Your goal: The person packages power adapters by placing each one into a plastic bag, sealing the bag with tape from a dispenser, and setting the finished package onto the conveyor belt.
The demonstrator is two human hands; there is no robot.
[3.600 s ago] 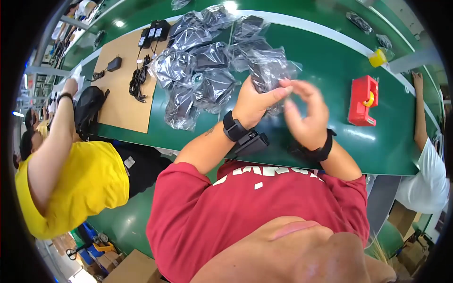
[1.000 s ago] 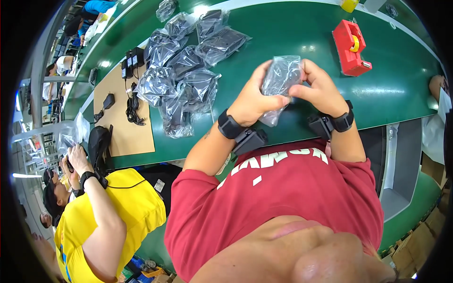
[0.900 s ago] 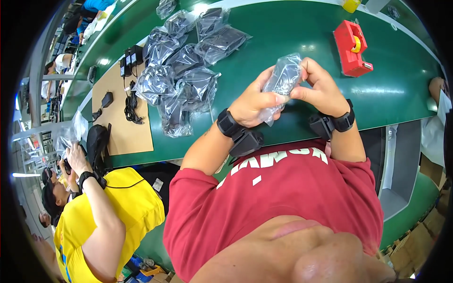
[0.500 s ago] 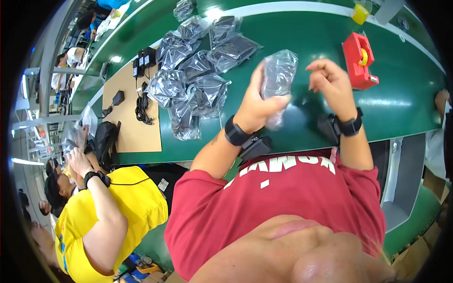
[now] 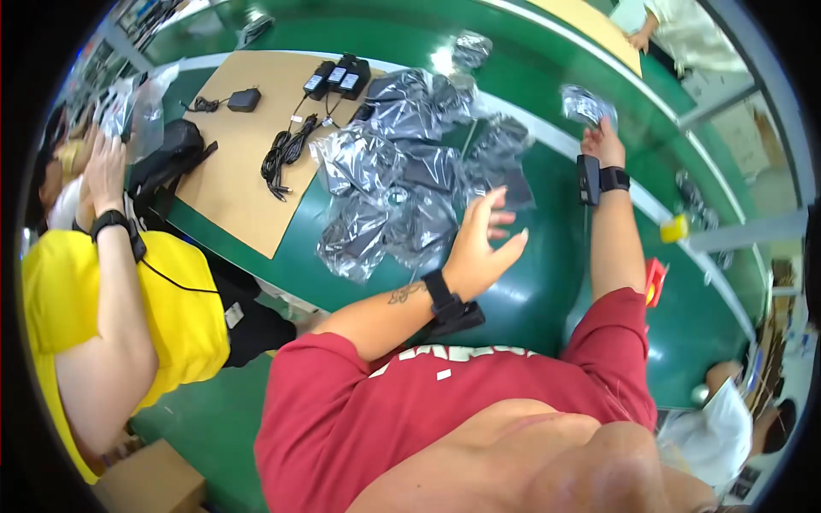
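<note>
My right hand (image 5: 601, 144) is stretched far out over the green table (image 5: 530, 291) and grips a small clear plastic bag with a dark item (image 5: 585, 104) inside. My left hand (image 5: 481, 244) hovers with fingers spread, holding nothing, just right of a pile of shiny plastic-bagged black adapters (image 5: 402, 184). Both wrists wear black bands.
A brown board (image 5: 244, 171) at the left carries black power adapters (image 5: 340, 77) and coiled cables (image 5: 286, 152). A person in a yellow shirt (image 5: 111, 316) works at my left with clear bags. A red tape dispenser (image 5: 654, 280) and a small yellow object (image 5: 674, 228) sit right. Another person's hand (image 5: 637, 38) is far back.
My right hand has taken the bagged item from both hands and reached far out over the table. My left hand has let go and now hangs open near the pile.
</note>
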